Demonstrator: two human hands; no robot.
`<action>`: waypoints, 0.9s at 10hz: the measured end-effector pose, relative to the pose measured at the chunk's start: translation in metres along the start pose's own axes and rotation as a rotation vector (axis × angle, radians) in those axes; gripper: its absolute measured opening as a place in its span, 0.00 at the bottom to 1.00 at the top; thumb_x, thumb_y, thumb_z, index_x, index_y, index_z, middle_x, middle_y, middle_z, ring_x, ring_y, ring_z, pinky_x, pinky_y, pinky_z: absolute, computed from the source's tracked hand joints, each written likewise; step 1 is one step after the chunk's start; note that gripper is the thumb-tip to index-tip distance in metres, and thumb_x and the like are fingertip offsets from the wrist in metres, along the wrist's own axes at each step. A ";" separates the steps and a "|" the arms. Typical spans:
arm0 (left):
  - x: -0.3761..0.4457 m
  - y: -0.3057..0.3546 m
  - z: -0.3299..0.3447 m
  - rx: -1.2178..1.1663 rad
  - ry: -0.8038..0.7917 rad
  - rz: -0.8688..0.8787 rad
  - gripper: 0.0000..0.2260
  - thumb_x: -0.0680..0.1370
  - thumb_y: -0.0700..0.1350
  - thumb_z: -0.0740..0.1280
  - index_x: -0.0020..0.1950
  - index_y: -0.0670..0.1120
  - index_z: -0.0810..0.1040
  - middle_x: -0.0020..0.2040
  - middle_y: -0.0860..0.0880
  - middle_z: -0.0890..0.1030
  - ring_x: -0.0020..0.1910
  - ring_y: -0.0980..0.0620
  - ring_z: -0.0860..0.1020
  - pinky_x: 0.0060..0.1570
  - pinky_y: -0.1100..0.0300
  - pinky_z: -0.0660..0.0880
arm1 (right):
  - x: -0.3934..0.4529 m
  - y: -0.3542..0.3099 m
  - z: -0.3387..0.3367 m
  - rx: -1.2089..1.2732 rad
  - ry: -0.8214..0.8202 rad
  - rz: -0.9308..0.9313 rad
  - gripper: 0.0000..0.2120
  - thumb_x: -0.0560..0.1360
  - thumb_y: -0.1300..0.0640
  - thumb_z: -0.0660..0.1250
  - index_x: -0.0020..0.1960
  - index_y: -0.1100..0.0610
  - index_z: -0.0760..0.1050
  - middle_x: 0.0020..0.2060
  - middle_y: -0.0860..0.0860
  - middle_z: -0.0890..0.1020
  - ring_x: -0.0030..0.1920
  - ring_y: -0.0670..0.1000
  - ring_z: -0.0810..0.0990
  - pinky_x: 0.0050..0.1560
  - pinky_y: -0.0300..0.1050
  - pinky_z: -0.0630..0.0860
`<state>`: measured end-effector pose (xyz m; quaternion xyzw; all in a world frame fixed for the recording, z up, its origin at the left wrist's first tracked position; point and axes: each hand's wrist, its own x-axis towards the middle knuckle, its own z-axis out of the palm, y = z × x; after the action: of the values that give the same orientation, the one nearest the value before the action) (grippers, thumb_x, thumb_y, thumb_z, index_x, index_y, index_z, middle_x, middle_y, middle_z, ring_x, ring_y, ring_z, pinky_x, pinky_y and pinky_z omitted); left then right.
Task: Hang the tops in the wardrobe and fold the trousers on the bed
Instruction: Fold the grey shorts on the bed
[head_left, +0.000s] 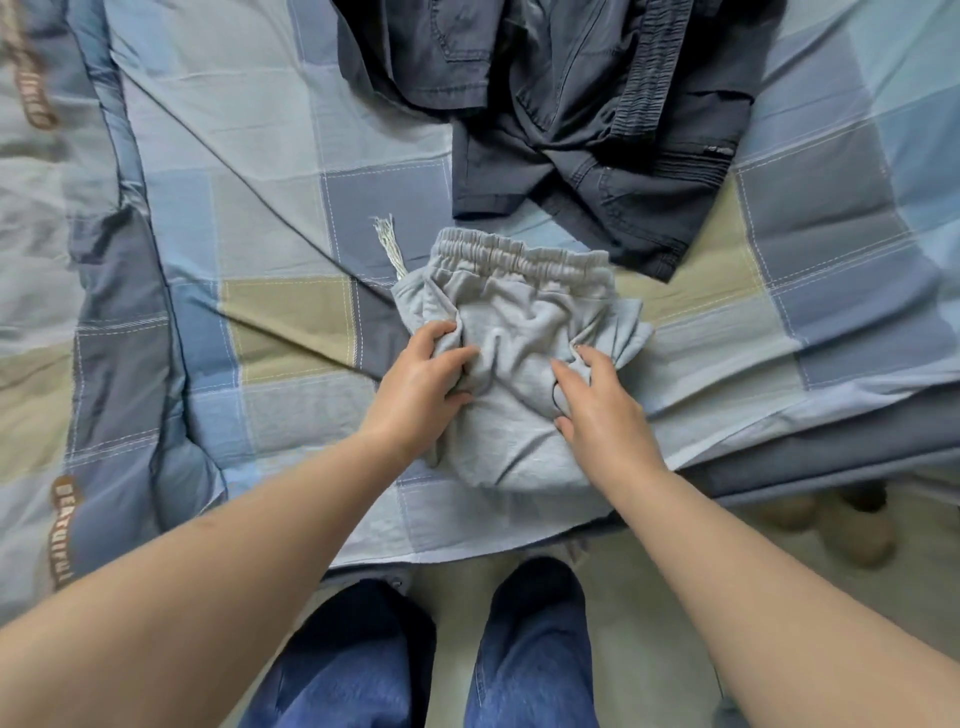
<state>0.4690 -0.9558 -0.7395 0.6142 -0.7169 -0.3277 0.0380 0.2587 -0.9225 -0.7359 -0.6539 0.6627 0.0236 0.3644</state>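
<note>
From the head camera I see my left hand (423, 387) with its fingers (439, 330) curled into the left edge of the grey trousers (511, 358), gripping a bunch of soft, creased jersey. My right hand (597, 410) lies on the right side, fingers spread and bent, thumb tucked into a fold. The trousers sit folded into a compact bundle on the checked bed (291, 322), elastic waistband away from me, just beside a heap of dark trousers (587, 130).

Both bare arms are stretched forward; the left hand (422, 375) and right hand (597, 402) are curled into cloth.
</note>
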 end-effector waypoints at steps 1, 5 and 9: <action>-0.035 0.005 -0.004 -0.001 -0.061 0.079 0.20 0.70 0.38 0.74 0.63 0.44 0.79 0.70 0.41 0.67 0.69 0.42 0.67 0.65 0.56 0.64 | -0.052 -0.004 0.015 0.074 0.024 0.050 0.27 0.78 0.59 0.62 0.74 0.53 0.60 0.70 0.51 0.62 0.59 0.60 0.75 0.49 0.47 0.71; -0.187 0.052 -0.026 0.097 -0.408 0.417 0.17 0.70 0.41 0.75 0.59 0.45 0.81 0.66 0.43 0.72 0.65 0.44 0.72 0.62 0.67 0.61 | -0.299 -0.064 0.068 0.255 0.210 0.442 0.24 0.76 0.59 0.66 0.70 0.51 0.66 0.74 0.48 0.57 0.62 0.53 0.74 0.57 0.48 0.74; -0.344 0.155 0.071 0.303 -0.711 0.752 0.18 0.71 0.50 0.74 0.60 0.56 0.80 0.69 0.60 0.67 0.60 0.54 0.74 0.55 0.67 0.66 | -0.539 -0.057 0.168 0.543 0.549 0.903 0.24 0.72 0.55 0.73 0.66 0.58 0.75 0.69 0.53 0.68 0.59 0.53 0.78 0.51 0.45 0.77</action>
<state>0.3875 -0.6091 -0.5955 0.1647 -0.8952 -0.3721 -0.1815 0.3203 -0.3877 -0.5567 -0.1728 0.9276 -0.1643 0.2877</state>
